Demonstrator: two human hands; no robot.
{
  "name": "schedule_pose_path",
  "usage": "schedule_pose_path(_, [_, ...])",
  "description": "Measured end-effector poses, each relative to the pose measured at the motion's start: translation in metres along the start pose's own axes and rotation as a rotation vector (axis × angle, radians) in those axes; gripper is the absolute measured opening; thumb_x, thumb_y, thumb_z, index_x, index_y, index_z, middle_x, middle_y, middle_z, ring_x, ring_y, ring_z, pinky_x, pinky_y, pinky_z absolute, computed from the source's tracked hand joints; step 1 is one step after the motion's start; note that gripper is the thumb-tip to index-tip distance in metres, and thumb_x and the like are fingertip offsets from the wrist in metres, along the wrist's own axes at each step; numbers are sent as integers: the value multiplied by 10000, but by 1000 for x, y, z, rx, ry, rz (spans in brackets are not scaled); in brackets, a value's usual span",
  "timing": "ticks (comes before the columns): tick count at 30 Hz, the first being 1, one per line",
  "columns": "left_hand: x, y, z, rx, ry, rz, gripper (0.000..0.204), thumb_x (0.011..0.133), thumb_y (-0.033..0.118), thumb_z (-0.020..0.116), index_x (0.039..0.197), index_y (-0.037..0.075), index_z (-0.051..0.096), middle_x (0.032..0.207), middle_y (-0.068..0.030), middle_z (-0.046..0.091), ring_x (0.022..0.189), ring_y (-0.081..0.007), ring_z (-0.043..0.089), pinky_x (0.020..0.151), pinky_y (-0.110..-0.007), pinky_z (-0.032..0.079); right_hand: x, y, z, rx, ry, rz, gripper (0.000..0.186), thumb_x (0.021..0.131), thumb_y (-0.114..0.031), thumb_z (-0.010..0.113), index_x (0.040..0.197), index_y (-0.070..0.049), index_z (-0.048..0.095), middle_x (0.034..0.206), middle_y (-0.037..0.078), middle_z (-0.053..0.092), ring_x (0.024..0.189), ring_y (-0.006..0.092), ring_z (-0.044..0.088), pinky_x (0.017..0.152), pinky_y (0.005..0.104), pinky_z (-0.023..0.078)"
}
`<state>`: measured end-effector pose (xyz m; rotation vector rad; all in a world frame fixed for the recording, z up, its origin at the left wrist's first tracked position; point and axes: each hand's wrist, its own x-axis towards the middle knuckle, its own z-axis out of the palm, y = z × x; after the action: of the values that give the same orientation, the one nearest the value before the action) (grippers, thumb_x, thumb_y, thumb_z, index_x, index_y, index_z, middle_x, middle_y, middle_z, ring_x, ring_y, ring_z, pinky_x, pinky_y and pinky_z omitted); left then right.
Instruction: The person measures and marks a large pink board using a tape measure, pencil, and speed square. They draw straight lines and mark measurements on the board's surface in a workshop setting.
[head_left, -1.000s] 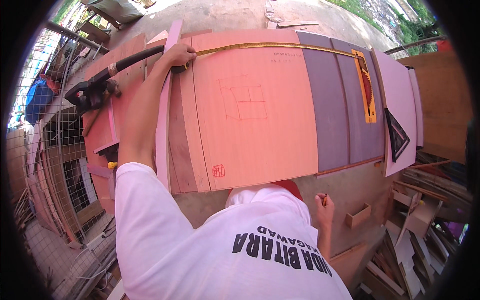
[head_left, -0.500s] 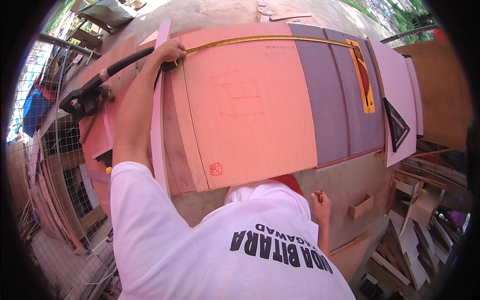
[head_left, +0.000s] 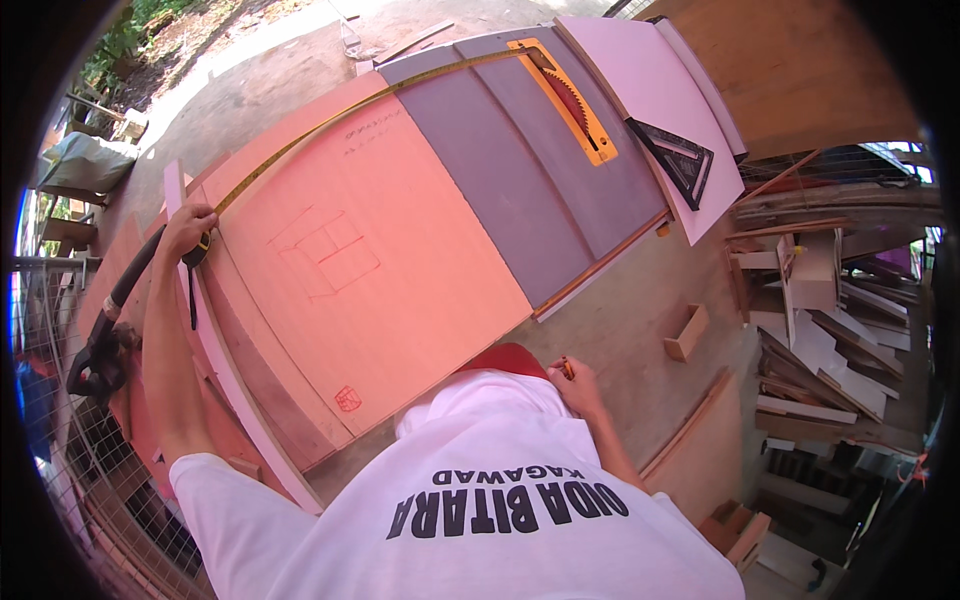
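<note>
My left hand (head_left: 188, 232) is closed on the black-and-yellow case of a tape measure (head_left: 202, 248) at the left edge of a pale orange board. From it the yellow tape blade (head_left: 330, 122) runs along the board's far side to a yellow insert plate (head_left: 530, 62) with a red saw blade (head_left: 570, 105) in its slot. Faint red box sketches mark the orange board (head_left: 420, 250). My right hand (head_left: 577, 388) is closed round a small orange stick, perhaps a pencil (head_left: 568, 369), near the board's front edge; its full length is hidden.
A black triangular square (head_left: 675, 165) lies at the right, on a white panel (head_left: 655, 75). On the left is a black blower (head_left: 95, 350) by a wire fence. Wood offcuts (head_left: 830, 350) pile up at the right, and a small wooden box (head_left: 686, 332) is on the floor.
The view has turned, so the boards and my left hand appear farther left and tilted. The tape stays stretched out in my left hand's grip. My right hand shows nearer the orange board.
</note>
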<state>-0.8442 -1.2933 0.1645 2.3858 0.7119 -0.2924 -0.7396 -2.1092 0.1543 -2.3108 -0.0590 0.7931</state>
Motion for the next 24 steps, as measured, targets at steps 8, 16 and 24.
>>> schedule_pose_path(8, [-5, 21, 6, 168, 92, 65, 261, 978, 233, 635, 975, 5, 762, 861, -162, 726, 821, -291, 701, 767, -406, 530, 7, 1, 4, -68, -23, -21, 235, 961, -203, 720, 1019, 25, 717, 779, 41, 664, 714, 107, 570, 674, 309, 492])
schedule_pose_path(16, [-2, 13, 4, 205, -11, 49, 224, 977, 191, 640, 957, -2, 752, 827, -117, 740, 811, -240, 703, 776, -376, 538, 9, -4, -3, -43, -45, 3, 220, 987, -175, 712, 1034, 40, 711, 795, 16, 658, 726, 90, 557, 694, 288, 489])
schedule_pose_path(24, [-4, 23, -7, 185, -111, 81, 226, 952, 199, 647, 945, 15, 778, 818, -112, 740, 784, -218, 695, 758, -371, 538, 9, 12, -6, -124, -80, -41, 223, 990, -180, 711, 1035, 38, 706, 797, 35, 671, 739, 92, 578, 702, 288, 495])
